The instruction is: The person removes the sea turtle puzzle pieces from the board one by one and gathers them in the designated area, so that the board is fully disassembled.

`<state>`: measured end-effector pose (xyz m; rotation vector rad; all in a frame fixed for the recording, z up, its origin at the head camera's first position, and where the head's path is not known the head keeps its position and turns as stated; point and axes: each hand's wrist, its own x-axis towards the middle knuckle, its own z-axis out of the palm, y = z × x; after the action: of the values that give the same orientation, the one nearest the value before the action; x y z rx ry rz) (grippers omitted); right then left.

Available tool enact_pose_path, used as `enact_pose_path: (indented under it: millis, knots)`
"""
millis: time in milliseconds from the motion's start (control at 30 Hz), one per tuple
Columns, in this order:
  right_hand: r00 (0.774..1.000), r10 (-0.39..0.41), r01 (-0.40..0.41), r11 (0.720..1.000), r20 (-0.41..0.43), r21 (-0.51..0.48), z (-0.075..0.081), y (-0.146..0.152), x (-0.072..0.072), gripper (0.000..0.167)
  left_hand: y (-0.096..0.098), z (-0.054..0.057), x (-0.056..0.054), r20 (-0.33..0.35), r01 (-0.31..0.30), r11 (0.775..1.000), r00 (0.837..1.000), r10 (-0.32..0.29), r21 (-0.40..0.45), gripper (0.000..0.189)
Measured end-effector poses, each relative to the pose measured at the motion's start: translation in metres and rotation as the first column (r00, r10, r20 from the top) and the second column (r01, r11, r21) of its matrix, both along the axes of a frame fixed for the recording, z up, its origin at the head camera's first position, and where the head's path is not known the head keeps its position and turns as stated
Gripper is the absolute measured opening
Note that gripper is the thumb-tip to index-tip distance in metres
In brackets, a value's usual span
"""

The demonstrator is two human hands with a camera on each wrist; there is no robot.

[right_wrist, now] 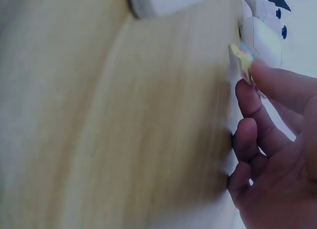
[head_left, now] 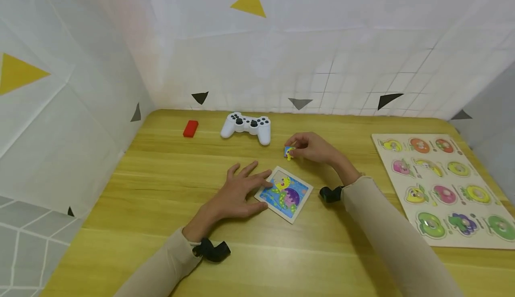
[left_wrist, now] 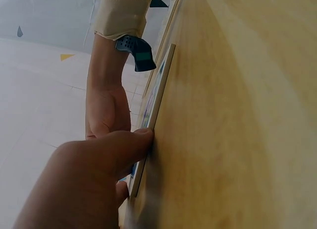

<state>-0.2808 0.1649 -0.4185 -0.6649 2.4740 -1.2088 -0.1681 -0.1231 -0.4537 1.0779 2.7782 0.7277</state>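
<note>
A small square jigsaw puzzle (head_left: 293, 218) lies on the table, showing a yellow and purple cartoon picture with a bare, pale patch at its upper corner. My left hand (head_left: 241, 194) rests at its left side, fingers spread. One fingertip touches the picture, and in the left wrist view the thumb (left_wrist: 141, 135) presses the puzzle's edge. Just beyond the puzzle, my right hand (head_left: 315, 148) pinches a blue and yellow puzzle piece (head_left: 288, 152) between thumb and fingertips. The right wrist view shows that puzzle piece (right_wrist: 241, 59) close over the tabletop.
A white game controller (head_left: 246, 127) lies behind the hands, with a red block (head_left: 191, 128) to its left. On the right is a large wooden fruit-and-vegetable peg board (head_left: 436, 176). White sheeting (head_left: 241, 64) with coloured triangles stands along the table's back edge.
</note>
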Motion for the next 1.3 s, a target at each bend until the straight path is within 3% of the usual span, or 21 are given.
enact_pose_path:
  millis: [100, 367, 633, 900, 1300]
  knots:
    - [1.0, 0.003, -0.003, 1.0, 0.003, 0.0, 0.003, -0.001, 0.002, 0.027, 0.001, 0.0, 0.001, 0.003, 0.0, 1.0, 1.0, 0.0, -0.004, 0.049]
    - [1.0, 0.024, -0.024, 1.0, -0.017, 0.014, -0.007, 0.003, 0.001, 0.03, 0.0, 0.0, 0.0, -0.007, 0.001, 1.0, 1.0, -0.001, 0.002, 0.049]
    - [0.992, 0.001, 0.007, 0.998, -0.123, 0.067, -0.011, 0.008, -0.001, 0.029, 0.0, -0.002, 0.001, 0.001, -0.002, 1.0, 1.0, 0.002, -0.002, 0.049]
    - [0.974, 0.04, -0.016, 0.994, -0.225, 0.106, -0.014, 0.009, -0.014, 0.027, 0.001, -0.002, 0.0, 0.005, -0.004, 1.0, 1.0, 0.004, -0.004, 0.049]
    - [0.98, -0.056, 0.094, 0.976, -0.191, 0.196, -0.015, 0.004, -0.031, 0.032, 0.001, -0.002, 0.0, -0.006, -0.002, 1.0, 1.0, 0.002, -0.003, 0.049]
